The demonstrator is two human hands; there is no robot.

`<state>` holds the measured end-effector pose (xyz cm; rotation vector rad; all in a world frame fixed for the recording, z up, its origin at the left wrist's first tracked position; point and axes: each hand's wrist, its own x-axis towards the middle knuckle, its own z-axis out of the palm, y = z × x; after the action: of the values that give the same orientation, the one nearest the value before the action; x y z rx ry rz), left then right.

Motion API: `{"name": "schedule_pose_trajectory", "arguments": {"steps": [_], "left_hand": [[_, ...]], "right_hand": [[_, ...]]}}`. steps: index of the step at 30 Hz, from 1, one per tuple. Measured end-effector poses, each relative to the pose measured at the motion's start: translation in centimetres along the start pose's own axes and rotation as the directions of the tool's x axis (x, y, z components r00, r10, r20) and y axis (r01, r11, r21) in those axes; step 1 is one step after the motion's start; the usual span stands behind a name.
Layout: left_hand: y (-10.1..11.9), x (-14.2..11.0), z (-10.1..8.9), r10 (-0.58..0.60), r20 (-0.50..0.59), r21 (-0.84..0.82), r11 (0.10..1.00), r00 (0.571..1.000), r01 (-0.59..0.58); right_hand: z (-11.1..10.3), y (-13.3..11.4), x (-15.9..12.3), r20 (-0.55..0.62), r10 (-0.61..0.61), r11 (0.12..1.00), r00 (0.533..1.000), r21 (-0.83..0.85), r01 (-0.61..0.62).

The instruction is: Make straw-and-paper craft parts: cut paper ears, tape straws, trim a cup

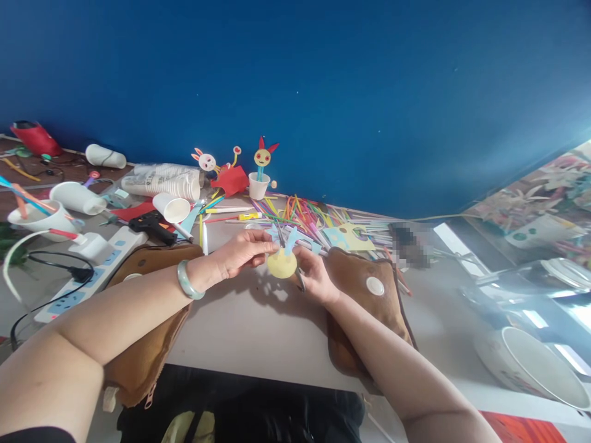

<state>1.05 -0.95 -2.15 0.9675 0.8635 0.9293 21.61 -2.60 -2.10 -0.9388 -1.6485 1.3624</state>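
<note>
Above the middle of the table, my left hand [252, 249], with a pale bracelet on its wrist, pinches the edge of a yellow round paper cutout [282, 264] with light blue ear-like strips on top. My right hand [314, 275] is closed at the cutout's other side around scissors [301, 281]. A dark loop of their handle shows by the fingers, and thin grey blades rise behind the yellow paper. How the blades meet the paper is hidden. The cutout's shadow falls on the tabletop below.
Brown cushions lie under both forearms, including the right cushion [369, 307]. Behind are scattered coloured straws [300, 212], a finished paper figure in a cup [258, 186] and a paper sheet with holes [353, 237]. At left are a glue gun [153, 226] and a power strip [99, 271].
</note>
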Motion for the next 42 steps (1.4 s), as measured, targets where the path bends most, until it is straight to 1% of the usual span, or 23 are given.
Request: {"name": "schedule_pose_trajectory", "arguments": {"steps": [10, 18, 25, 36, 42], "left_hand": [[0.0, -0.1, 0.1, -0.017, 0.019, 0.002, 1.000, 1.000, 0.017], [0.0, -0.1, 0.0, -0.024, 0.021, 0.021, 0.999, 0.999, 0.024], [-0.1, 0.0, 0.0, -0.037, 0.000, 0.024, 0.999, 0.999, 0.037], [0.4, -0.3, 0.3, -0.043, 0.010, 0.020, 0.999, 0.999, 0.043], [0.2, -0.2, 0.3, -0.037, 0.011, 0.019, 0.999, 0.999, 0.037]], "right_hand": [[0.1, 0.5, -0.1, -0.021, 0.023, 1.000, 1.000, 0.003, -0.023], [0.0, 1.2, 0.0, 0.002, 0.018, 0.999, 1.000, 0.031, -0.018], [0.1, 1.2, -0.1, 0.012, 0.022, 0.999, 1.000, 0.026, -0.022], [0.1, 1.4, -0.1, 0.002, 0.030, 0.999, 1.000, 0.040, -0.030], [0.2, 1.3, -0.2, 0.003, 0.028, 0.999, 1.000, 0.045, -0.029]]}}
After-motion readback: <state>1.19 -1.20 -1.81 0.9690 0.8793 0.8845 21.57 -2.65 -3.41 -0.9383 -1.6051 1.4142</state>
